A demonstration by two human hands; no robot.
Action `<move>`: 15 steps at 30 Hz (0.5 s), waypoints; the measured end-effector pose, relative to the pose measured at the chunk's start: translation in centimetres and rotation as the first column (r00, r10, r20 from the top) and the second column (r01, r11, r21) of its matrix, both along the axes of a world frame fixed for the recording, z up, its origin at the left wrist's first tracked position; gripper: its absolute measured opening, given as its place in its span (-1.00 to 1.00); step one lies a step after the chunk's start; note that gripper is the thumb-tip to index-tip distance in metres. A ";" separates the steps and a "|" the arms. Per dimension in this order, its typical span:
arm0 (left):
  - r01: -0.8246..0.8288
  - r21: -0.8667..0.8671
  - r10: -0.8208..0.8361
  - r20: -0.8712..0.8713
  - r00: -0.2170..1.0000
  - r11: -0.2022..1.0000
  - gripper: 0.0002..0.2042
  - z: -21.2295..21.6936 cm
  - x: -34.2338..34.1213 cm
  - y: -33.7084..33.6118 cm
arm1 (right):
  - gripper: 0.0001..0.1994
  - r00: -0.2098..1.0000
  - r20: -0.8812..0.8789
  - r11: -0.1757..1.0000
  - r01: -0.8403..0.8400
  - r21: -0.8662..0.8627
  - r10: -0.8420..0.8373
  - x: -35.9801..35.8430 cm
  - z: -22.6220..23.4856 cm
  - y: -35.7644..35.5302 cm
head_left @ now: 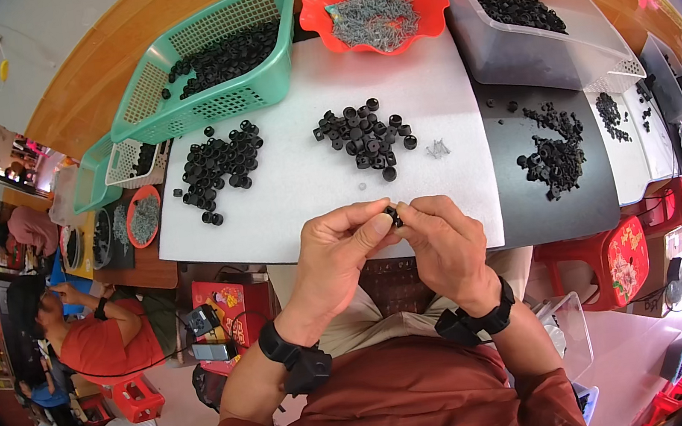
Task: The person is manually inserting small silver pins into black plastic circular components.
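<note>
Two hands meet at lower centre of the frame: left hand [337, 248] and right hand [441, 239], fingertips pinched together on one small black part [394, 216] above the white tabletop [304, 192] edge. Two loose piles of black parts [365, 136] lie above. Green basket [210, 66], red bowl [374, 6] and clear bin [525, 42] line the top.

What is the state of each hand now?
Left hand: closed, pinching the small black part.
Right hand: closed on the same part.
</note>
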State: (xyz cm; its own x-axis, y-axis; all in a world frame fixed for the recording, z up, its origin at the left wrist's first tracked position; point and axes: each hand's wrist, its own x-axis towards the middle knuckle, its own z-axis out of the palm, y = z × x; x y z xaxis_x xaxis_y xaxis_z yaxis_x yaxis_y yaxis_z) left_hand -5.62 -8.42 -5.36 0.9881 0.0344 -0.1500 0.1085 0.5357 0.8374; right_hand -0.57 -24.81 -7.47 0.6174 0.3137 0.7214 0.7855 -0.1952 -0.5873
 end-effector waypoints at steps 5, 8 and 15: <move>-0.001 0.003 0.001 0.004 1.000 1.000 -0.77 0.0 0.0 -0.1 | -0.63 1.000 0.009 1.000 0.011 -0.011 -0.011 0.0 0.1 0.1; -0.012 0.081 0.008 0.041 0.999 0.997 -0.78 0.4 0.0 -0.2 | -0.63 1.000 0.009 1.000 0.014 -0.003 -0.014 0.0 0.1 0.1; 0.011 0.245 -0.033 0.088 0.996 0.969 -0.79 0.9 0.0 0.0 | -0.65 0.998 -0.053 1.000 -0.016 0.000 0.016 0.0 0.4 -0.1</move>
State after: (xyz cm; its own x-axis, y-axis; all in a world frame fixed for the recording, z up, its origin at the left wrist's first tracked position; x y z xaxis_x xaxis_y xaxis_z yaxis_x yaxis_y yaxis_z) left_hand -5.62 -8.46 -4.42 0.9981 0.0370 -0.0494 0.0355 0.3124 0.9493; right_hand -0.60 -24.95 -7.07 0.6494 0.3242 0.6879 0.7565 -0.1829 -0.6279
